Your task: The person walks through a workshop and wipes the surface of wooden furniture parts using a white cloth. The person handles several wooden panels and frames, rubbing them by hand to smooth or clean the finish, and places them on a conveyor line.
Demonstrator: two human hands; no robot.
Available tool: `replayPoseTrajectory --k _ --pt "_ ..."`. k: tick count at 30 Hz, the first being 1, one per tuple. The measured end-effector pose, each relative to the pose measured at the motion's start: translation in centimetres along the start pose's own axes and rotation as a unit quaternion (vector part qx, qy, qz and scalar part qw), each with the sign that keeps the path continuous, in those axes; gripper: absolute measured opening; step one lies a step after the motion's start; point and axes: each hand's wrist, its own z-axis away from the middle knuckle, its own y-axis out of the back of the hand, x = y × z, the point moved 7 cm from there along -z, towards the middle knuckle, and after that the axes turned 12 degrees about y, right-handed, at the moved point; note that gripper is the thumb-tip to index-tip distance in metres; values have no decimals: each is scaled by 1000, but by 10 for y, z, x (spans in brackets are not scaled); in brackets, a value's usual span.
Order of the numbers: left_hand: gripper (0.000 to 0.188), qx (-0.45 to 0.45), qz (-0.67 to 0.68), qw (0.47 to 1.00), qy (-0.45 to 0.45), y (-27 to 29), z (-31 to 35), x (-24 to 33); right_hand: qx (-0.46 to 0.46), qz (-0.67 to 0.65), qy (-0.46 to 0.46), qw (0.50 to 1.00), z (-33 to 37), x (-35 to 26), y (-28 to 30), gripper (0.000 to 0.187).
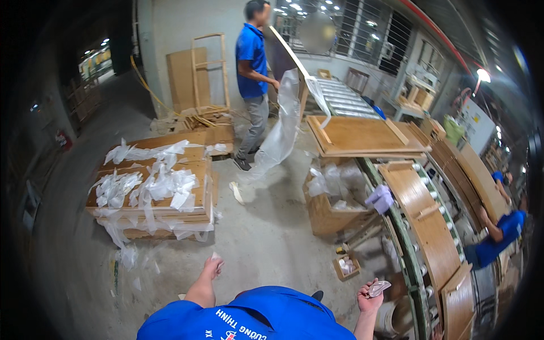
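Observation:
My right hand (368, 300), at the lower right, is closed around a small folded, pale pinkish piece (379, 289); whether it is cloth or foam I cannot tell. On the other side my left hand (211, 268) hangs over the concrete floor with its fingers curled. Something small and pale shows at its fingertips, too small to name. Beyond that hand stands a stack of wooden panels (153, 213) with crumpled white plastic film (164, 184) strewn on top. Nearest my right hand is an open box (346, 266) on the floor with pale bits inside.
A roller conveyor (416, 277) carrying brown panels (422, 221) runs along the right. A wooden bin (328, 222) of plastic film stands ahead. At the back a person (252, 62) handles a large panel with trailing film (283, 124). Another person (501, 235) works at far right.

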Motion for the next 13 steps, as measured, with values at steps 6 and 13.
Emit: replayPoseTrajectory --k 6,13 --pt "38 -111 -91 989 -27 -141 7 33 144 0 92 985 -6 -59 131 21" --pt "40 -159 -150 975 49 -185 28 -19 11 -119 194 974 -24 -138 146 20"
